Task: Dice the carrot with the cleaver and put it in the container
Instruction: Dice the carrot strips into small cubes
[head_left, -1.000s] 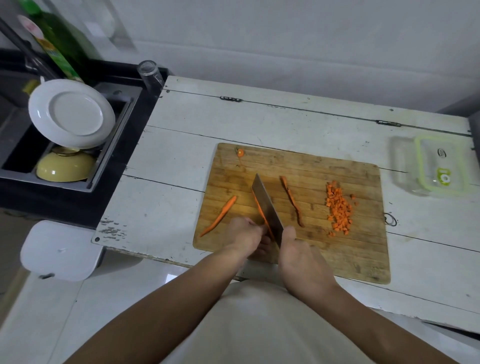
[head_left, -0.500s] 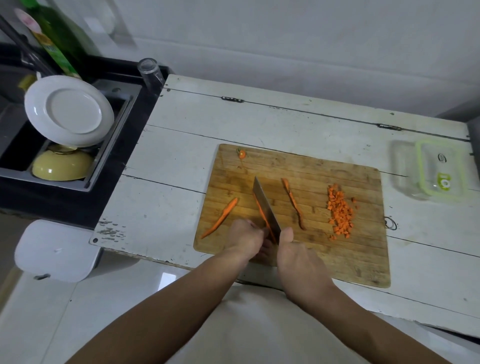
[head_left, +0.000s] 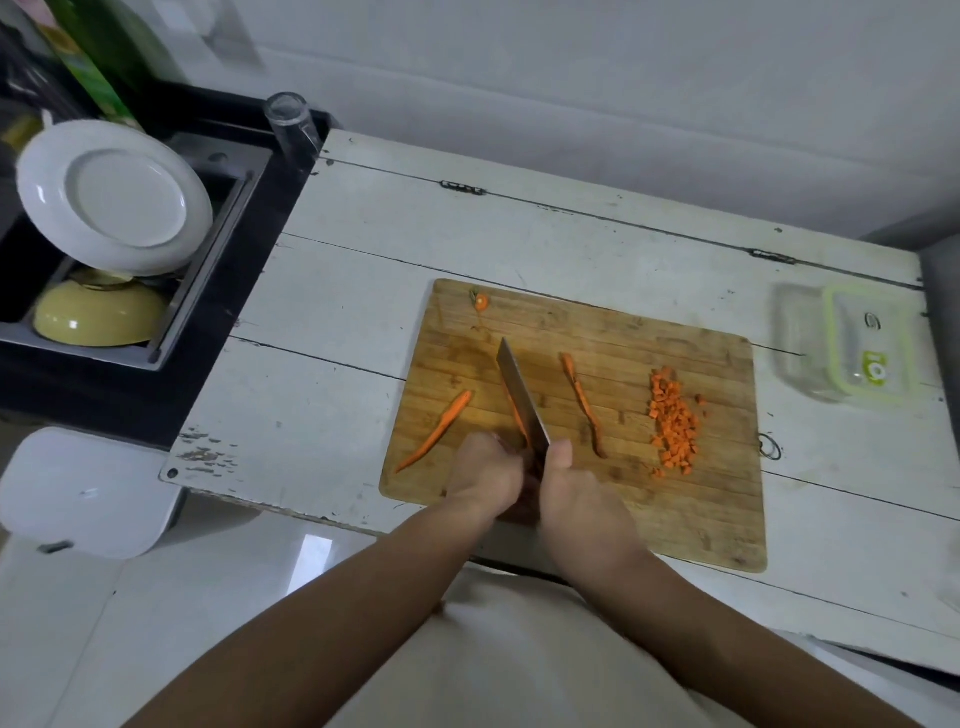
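On the wooden cutting board (head_left: 675, 499) my right hand (head_left: 576, 493) grips the cleaver (head_left: 522, 397), its blade edge-down along a carrot strip (head_left: 515, 415) that shows just left of the steel. My left hand (head_left: 485, 475) holds the near end of that strip with curled fingers, close against the blade. A loose carrot strip (head_left: 436, 431) lies to the left, another (head_left: 582, 400) to the right. A pile of diced carrot (head_left: 675, 423) sits further right. The clear container (head_left: 841, 351) with a green-rimmed lid stands on the table beyond the board's right edge.
A carrot top (head_left: 482, 301) lies at the board's far left corner. The white table (head_left: 337, 312) ends at a black counter with a sink (head_left: 156, 312) holding a white plate (head_left: 111, 195) and a yellow bowl (head_left: 98, 312). A glass (head_left: 291, 122) stands at the counter's back.
Both hands and the cleaver stay in about the same place on the strip; the blade has shifted only slightly. The view has drifted a little.
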